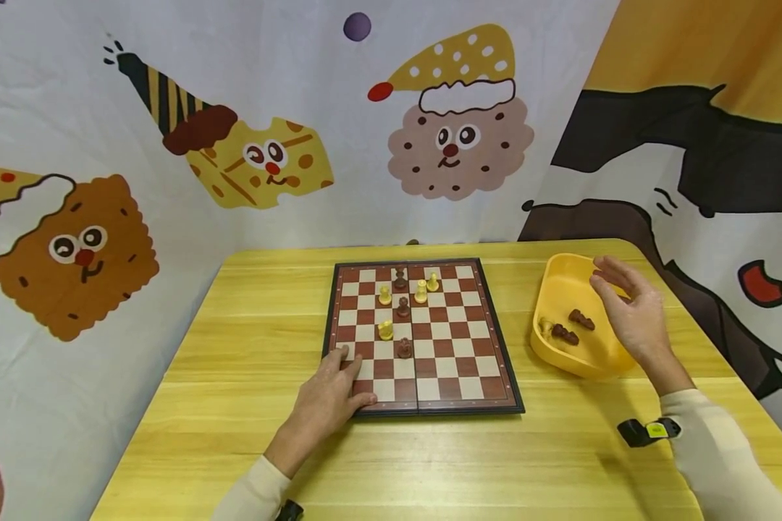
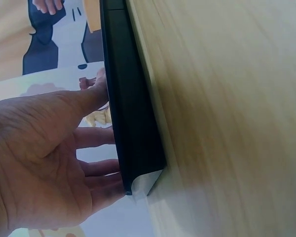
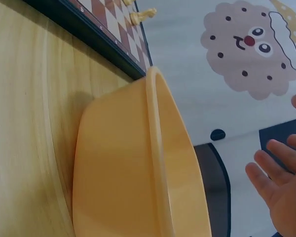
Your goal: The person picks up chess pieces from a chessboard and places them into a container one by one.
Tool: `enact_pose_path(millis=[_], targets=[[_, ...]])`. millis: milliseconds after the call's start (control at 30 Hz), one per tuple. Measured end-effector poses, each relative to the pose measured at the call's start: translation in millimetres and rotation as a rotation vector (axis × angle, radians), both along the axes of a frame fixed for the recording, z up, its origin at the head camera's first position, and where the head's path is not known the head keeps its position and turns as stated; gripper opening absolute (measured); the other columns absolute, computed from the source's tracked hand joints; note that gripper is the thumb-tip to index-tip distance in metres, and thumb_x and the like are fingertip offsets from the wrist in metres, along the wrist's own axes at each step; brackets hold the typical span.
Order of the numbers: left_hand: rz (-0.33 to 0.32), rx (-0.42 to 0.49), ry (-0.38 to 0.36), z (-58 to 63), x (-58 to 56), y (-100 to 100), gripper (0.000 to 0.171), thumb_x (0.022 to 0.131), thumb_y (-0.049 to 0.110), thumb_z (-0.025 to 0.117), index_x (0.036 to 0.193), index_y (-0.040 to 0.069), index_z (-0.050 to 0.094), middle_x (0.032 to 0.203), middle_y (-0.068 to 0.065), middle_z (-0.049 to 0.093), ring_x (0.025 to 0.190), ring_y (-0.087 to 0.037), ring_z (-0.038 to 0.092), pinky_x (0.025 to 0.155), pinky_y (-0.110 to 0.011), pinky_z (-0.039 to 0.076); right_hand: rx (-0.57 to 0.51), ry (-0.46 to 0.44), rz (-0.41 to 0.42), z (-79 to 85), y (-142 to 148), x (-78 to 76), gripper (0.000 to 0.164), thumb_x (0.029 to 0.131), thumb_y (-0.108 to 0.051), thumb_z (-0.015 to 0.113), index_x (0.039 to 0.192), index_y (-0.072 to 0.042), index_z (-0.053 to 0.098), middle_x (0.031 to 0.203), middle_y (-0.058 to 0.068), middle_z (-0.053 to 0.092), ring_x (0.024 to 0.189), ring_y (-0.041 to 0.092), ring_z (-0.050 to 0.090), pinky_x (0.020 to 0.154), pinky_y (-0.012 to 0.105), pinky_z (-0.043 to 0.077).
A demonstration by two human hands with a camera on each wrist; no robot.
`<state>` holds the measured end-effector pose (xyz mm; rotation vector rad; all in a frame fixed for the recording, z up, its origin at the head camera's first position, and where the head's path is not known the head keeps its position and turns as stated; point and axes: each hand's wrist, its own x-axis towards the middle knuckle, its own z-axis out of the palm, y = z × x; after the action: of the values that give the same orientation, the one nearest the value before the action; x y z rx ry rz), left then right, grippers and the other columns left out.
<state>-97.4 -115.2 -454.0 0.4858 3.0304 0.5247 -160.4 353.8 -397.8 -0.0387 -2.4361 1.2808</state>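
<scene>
My left hand (image 1: 326, 396) rests on the near left corner of the chessboard (image 1: 456, 351), its fingers spread over the edge squares. In the left wrist view, thumb and fingers lie behind the board's dark side (image 2: 130, 98). Three dark chess pieces stand in a column, one of them a dark piece (image 1: 404, 348) nearest me. Several cream pieces stand around them, among them a cream knight (image 1: 385, 330). My right hand (image 1: 635, 311) hovers over the right side of the yellow bin (image 1: 547, 289), fingers extended, with nothing seen in it.
Inside the bin lie two dark pieces (image 1: 565, 333) and a cream piece (image 1: 546, 328). Board and bin stand apart on a light wooden table (image 1: 247, 347). Behind the table's far edge hangs a cloth with cartoon figures (image 1: 456, 152).
</scene>
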Motion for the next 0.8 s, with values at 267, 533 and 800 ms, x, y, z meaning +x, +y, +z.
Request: enact_pose_path(millis=[267,533,800], targets=[[-0.005,0.007,0.008,-0.7,-0.7,0.5,0.073,0.088,0.042,0.079,0.140,-0.003,0.058,0.149,-0.028,0.042,0.137,-0.042,0.042,0.099,-0.054,0.049,-0.043,0.010,0.136,-7.1,-18.9,-2.4,0.045,0.104,-0.022,0.061,0.146,-0.005,0.055,0.132,-0.002,0.059,0.106,-0.004,0.060,0.073,0.012,0.052],[-0.006,0.003,0.012,-0.6,-0.8,0.5,0.072,0.088,0.042,0.078,0.140,-0.003,0.059,0.148,-0.028,0.043,0.137,-0.041,0.043,0.098,-0.053,0.050,-0.001,0.024,0.225,-5.8,-38.8,-2.8,0.039,0.106,-0.013,0.055,0.143,-0.004,0.057,0.138,0.016,0.059,0.115,0.021,0.065,0.060,0.014,0.050],[-0.014,0.004,0.008,0.7,-0.7,-0.4,0.072,0.088,0.042,0.078,0.141,-0.003,0.058,0.149,-0.028,0.042,0.137,-0.041,0.042,0.100,-0.053,0.048,0.024,-0.019,0.323,-15.8,-53.7,-10.9,0.039,0.106,-0.009,0.055,0.143,0.002,0.055,0.139,0.025,0.056,0.123,0.045,0.055,0.084,0.007,0.045]])
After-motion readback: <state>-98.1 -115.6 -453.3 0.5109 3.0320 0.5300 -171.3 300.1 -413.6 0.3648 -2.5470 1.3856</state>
